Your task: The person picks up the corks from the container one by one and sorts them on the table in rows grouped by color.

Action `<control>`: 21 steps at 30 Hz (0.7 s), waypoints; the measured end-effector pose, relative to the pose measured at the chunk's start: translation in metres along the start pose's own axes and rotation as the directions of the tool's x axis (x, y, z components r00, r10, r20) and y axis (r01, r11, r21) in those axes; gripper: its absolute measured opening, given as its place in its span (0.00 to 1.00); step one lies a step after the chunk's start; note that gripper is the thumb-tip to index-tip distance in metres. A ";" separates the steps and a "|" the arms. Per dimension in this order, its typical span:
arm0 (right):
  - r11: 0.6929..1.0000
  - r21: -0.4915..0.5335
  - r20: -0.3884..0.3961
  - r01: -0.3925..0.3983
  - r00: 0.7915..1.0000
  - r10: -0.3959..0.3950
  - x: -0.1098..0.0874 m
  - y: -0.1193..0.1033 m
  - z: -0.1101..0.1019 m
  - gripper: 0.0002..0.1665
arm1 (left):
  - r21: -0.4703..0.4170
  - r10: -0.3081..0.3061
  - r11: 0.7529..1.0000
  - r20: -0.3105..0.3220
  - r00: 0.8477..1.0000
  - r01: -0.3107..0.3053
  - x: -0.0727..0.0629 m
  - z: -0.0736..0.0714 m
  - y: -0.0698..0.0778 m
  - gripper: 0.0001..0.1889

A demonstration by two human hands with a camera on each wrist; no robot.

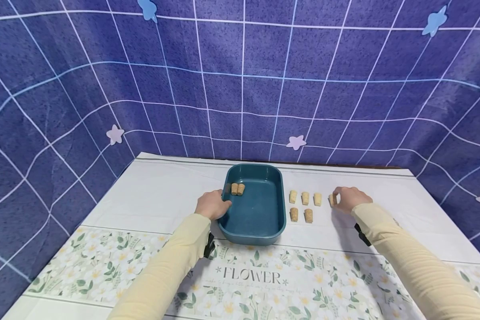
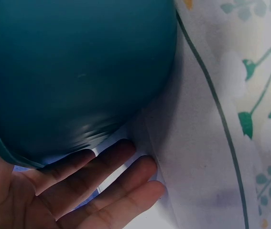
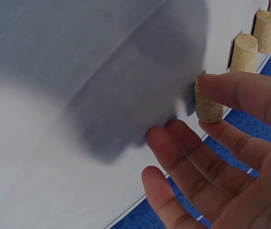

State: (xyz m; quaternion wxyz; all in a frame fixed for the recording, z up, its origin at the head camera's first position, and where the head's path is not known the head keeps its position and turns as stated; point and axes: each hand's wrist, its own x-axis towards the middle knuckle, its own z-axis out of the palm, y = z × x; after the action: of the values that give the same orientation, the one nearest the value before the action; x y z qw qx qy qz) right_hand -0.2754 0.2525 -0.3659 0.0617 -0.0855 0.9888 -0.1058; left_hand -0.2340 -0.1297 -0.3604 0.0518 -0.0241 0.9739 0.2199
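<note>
A deep teal baking dish stands at the middle of the table. My left hand grips its left wall, the thumb over the rim and the fingers along the outside. Two brown corks lie side by side in the dish, near the left wall at the back. To the right of the dish, my right hand pinches a cork between thumb and index finger, low over the white cloth. The other fingers of that hand are spread.
Between dish and right hand lie three pale corks in a row, with two browner corks in front. The tablecloth has a floral band along the front. A blue gridded curtain hangs behind and at both sides.
</note>
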 end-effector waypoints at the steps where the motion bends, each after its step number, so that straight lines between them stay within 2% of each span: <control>1: 1.000 -0.002 -0.001 -0.001 1.000 0.001 0.000 0.000 0.000 0.28 | 0.002 0.000 1.000 0.000 1.000 0.000 0.000 0.000 0.000 0.24; 15: 1.000 0.010 -0.016 -0.007 1.000 0.007 -0.002 0.001 0.002 0.33 | 0.006 0.001 1.000 0.007 1.000 -0.001 -0.002 -0.002 0.000 0.27; 21: 0.999 0.031 -0.011 -0.005 1.000 0.006 -0.003 0.004 -0.005 0.34 | 0.001 0.010 1.000 0.003 1.000 -0.010 0.000 -0.002 -0.001 0.26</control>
State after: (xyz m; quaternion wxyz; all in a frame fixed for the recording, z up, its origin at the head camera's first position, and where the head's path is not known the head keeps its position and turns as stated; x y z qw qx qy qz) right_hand -0.2734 0.2579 -0.3617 0.0579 -0.0812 0.9876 -0.1215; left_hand -0.2338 -0.1316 -0.3586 0.0521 -0.0189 0.9740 0.2196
